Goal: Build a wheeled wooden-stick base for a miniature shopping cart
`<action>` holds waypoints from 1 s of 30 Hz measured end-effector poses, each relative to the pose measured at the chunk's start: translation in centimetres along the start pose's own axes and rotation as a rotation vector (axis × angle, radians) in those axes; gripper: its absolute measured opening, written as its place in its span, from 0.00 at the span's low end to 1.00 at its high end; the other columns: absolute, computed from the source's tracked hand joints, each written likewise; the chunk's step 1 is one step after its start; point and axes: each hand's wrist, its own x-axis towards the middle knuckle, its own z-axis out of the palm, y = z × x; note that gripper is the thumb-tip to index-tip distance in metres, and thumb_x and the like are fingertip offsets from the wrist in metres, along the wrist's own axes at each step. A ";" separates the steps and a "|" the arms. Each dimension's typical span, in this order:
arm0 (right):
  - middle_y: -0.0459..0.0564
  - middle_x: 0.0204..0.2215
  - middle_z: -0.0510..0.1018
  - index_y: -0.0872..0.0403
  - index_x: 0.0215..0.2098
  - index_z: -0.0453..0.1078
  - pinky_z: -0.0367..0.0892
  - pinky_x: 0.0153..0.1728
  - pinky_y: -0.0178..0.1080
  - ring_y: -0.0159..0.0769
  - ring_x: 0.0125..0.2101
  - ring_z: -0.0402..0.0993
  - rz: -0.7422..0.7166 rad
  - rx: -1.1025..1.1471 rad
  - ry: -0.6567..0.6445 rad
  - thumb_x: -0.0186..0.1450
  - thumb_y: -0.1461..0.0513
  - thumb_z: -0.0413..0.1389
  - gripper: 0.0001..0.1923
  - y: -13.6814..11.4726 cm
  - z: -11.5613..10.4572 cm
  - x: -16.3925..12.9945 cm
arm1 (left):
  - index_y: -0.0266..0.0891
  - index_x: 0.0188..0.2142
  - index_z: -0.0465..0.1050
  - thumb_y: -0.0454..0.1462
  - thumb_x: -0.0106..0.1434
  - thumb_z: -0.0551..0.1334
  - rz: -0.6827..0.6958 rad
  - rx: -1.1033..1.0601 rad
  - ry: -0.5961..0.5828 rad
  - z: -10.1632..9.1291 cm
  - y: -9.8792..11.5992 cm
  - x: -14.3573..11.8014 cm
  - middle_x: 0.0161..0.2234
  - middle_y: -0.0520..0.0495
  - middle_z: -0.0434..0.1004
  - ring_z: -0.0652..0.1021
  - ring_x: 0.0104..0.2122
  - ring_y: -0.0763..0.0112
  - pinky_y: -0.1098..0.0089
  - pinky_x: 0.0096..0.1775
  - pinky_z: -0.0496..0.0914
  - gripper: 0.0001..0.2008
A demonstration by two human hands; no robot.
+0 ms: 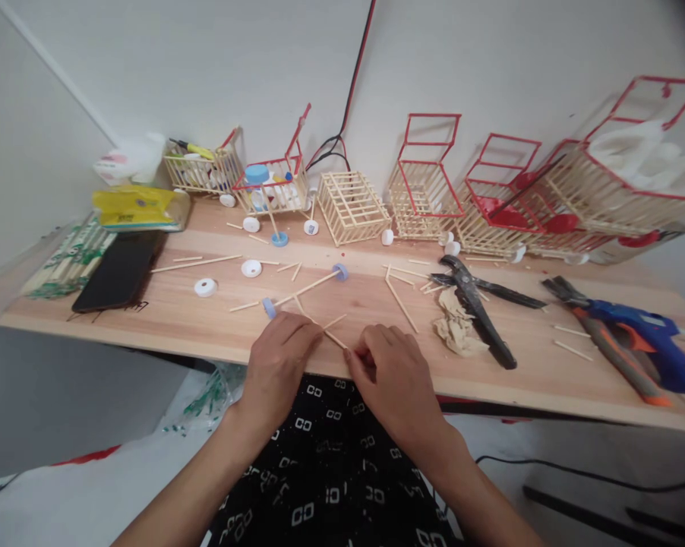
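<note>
Both my hands rest at the near edge of a wooden table (165, 319). My left hand (279, 365) and my right hand (391, 372) pinch the two ends of a thin wooden stick (336, 339) lying on the wood between them. Just beyond my fingers lies a longer stick (305, 289) with a blue bottle cap on each end, like an axle with two wheels. More loose sticks are scattered around it.
Several stick-built carts with red frames (427, 178) line the wall. Black pliers (476, 304) and crumpled paper (456, 327) lie right of my hands, a blue glue gun (644, 334) further right. White caps (206, 287), a phone (120, 270) and a yellow packet (137, 207) sit left.
</note>
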 end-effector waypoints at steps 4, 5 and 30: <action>0.46 0.26 0.71 0.52 0.27 0.59 0.55 0.35 0.41 0.38 0.31 0.63 0.004 -0.012 -0.015 0.63 0.64 0.54 0.09 0.0 0.0 0.1 | 0.35 0.39 0.73 0.29 0.66 0.56 0.022 -0.001 0.017 0.1 0.0 -0.1 0.35 0.44 0.74 0.73 0.39 0.67 0.63 0.42 0.70 0.07; 0.46 0.26 0.71 0.52 0.27 0.59 0.55 0.35 0.40 0.38 0.31 0.63 0.004 -0.013 -0.018 0.63 0.64 0.54 0.09 0.0 0.0 0.1 | 0.36 0.39 0.72 0.29 0.66 0.56 0.021 -0.007 0.026 0.2 0.0 -0.2 0.36 0.44 0.74 0.73 0.39 0.67 0.63 0.42 0.71 0.07; 0.53 0.44 0.71 0.51 0.47 0.70 0.63 0.48 0.43 0.41 0.45 0.66 -0.240 0.173 -0.085 0.67 0.66 0.51 0.12 1.7 -1.5 4.3 | 0.37 0.39 0.72 0.30 0.65 0.57 -0.012 -0.012 0.026 0.5 -0.3 -0.1 0.35 0.46 0.74 0.73 0.37 0.68 0.65 0.40 0.69 0.06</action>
